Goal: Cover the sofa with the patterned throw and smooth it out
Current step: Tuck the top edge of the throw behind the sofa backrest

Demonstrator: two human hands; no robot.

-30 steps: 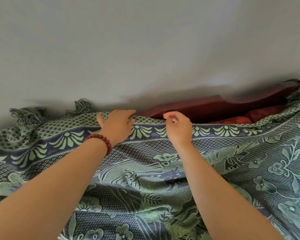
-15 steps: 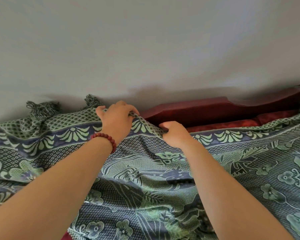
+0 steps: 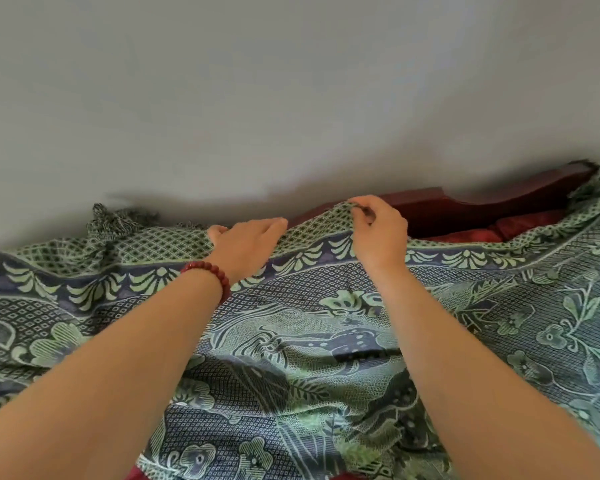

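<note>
Head view: the throw (image 3: 291,341) drapes the sofa (image 3: 465,209), whose red back shows bare on the right. The right hand (image 3: 378,237) pinches the throw's top edge, raised just before that back. The left hand (image 3: 246,244) presses the edge beside it, fingers fairly straight. The covering step seems underway; next the edge likely needs drawing over the bare back, then smoothing.

Both bare arms reach forward, side by side.
Left grip (image 3: 246,244) lies flat with fingers nearly straight; right grip (image 3: 378,233), slightly higher, pinches the throw (image 3: 326,225) between thumb and curled fingers.
</note>
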